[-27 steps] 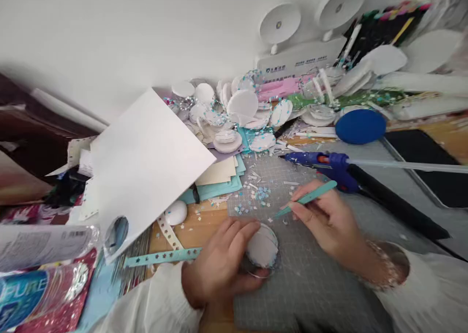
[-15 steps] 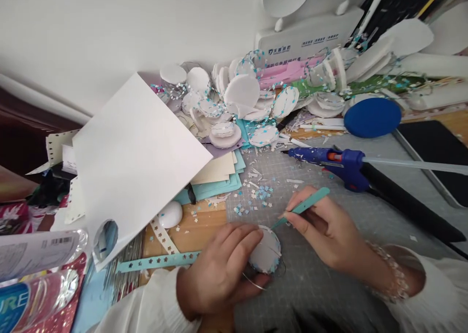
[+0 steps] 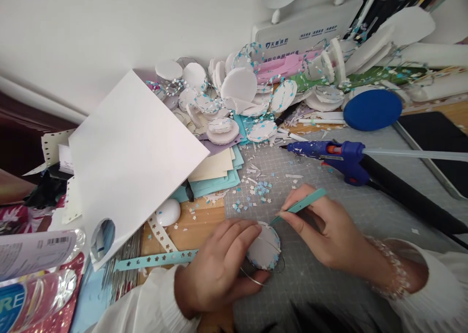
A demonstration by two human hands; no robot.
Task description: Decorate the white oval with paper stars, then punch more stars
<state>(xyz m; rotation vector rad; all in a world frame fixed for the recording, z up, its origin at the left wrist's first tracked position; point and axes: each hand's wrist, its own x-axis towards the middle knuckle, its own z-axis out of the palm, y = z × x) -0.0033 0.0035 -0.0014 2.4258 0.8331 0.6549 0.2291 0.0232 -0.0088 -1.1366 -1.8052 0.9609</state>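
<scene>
My left hand [image 3: 223, 264] grips a white foam disc [image 3: 263, 249] by its left side, fingers on top and thumb below. Small blue and white stars dot the disc's rim, and a thin wire curls out beside it. Teal tweezers [image 3: 303, 202] are pinched in my right hand [image 3: 321, 230], their tip at the disc's upper edge. Whether the tip holds a star is too small to tell. Just beyond the disc lies a scatter of tiny paper stars [image 3: 261, 189] on the grey cutting mat [image 3: 307, 294].
A blue glue gun [image 3: 329, 155] lies on the mat at right, near a phone [image 3: 438, 147] and a blue round lid [image 3: 373, 109]. Starred foam discs [image 3: 239, 85] pile against the wall. A white box [image 3: 135, 162] and punched teal strip [image 3: 157, 260] are at left.
The tweezers' tip has come slightly closer to the disc's upper rim. My left hand keeps its hold on the disc. The whole view has shifted a little.
</scene>
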